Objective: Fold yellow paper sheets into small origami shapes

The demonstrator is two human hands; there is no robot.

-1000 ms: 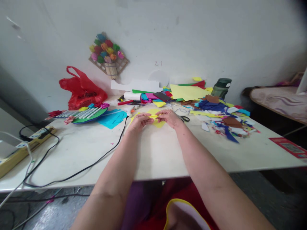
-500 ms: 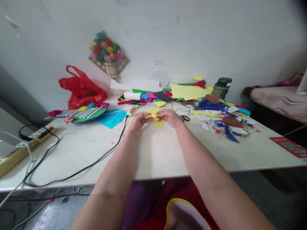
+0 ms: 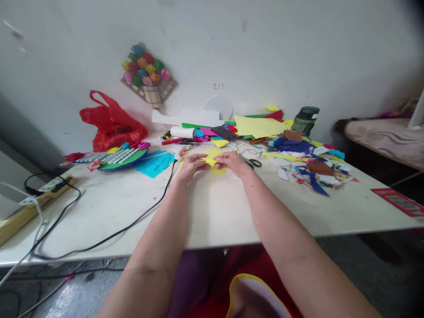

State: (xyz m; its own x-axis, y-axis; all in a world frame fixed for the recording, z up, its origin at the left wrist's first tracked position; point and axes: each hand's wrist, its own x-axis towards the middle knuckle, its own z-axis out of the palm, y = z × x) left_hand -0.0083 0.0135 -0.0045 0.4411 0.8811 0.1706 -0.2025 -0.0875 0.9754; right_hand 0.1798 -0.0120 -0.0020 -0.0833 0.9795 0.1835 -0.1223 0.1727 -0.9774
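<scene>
Between my two hands a small piece of yellow paper (image 3: 210,161) is pinched above the table. My left hand (image 3: 192,168) grips its left side with thumb and fingers closed. On its right side my right hand (image 3: 233,164) pinches it in the same way. Under and behind it a larger yellow sheet (image 3: 217,171) lies on the table, partly hidden by the hands. Black-handled scissors (image 3: 255,163) lie just right of my right hand. Left of my left hand is a glue gun (image 3: 179,153) with a black cord, its shape only partly clear.
Blue paper (image 3: 154,164) and a green disc with paper rolls (image 3: 123,159) lie left, near a red plastic bag (image 3: 112,123). Paper scraps (image 3: 318,170) and a dark green bottle (image 3: 305,120) stand right. The black cord (image 3: 132,223) crosses the white table (image 3: 218,221).
The yellow paper between my hands has turned a little and shows more of its surface. My fingers have shifted slightly on it. The whole view has moved a touch.
</scene>
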